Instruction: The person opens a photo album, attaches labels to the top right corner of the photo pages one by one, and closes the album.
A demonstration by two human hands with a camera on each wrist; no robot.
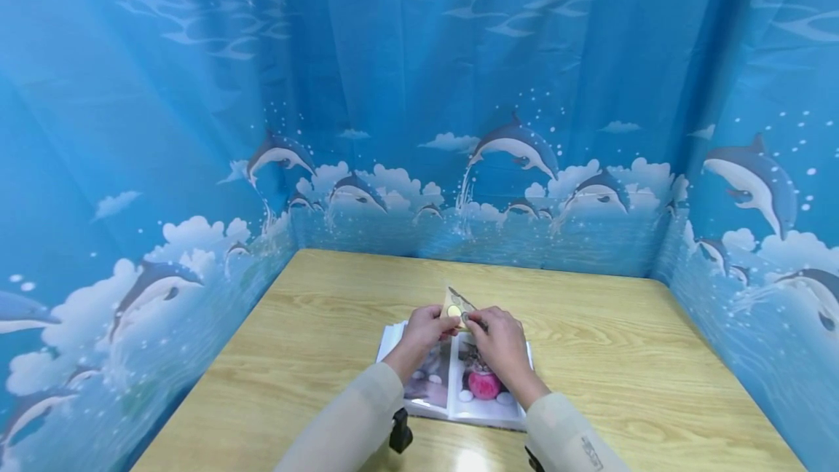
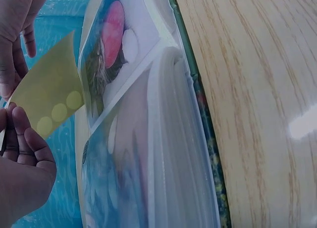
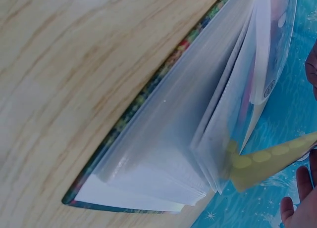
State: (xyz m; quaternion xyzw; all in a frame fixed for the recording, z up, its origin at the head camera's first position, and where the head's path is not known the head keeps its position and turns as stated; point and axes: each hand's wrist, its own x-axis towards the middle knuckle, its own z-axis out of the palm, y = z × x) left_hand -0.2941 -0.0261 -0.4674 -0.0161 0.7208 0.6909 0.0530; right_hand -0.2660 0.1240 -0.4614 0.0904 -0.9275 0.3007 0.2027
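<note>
A thin yellowish sticker sheet (image 1: 449, 299) with round stickers stands raised above an open photo album (image 1: 462, 408). My left hand (image 1: 426, 328) pinches the sheet's lower left edge between thumb and fingers. On its right side, the thumb and fingertips of my right hand (image 1: 501, 337) pinch it beside a small dark round spot. In the left wrist view a row of pale round stickers (image 2: 59, 112) runs along the sheet's edge near the album page. The right wrist view has the sheet (image 3: 262, 163) overlapping the album's clear sleeves (image 3: 218, 134).
The album's right page holds a photo with a pink ball (image 1: 483, 385); the left page holds a greyish photo (image 1: 426, 384). It lies on a wood-grain table (image 1: 314, 355). A blue dolphin-print curtain (image 1: 406, 79) surrounds the table's back and sides.
</note>
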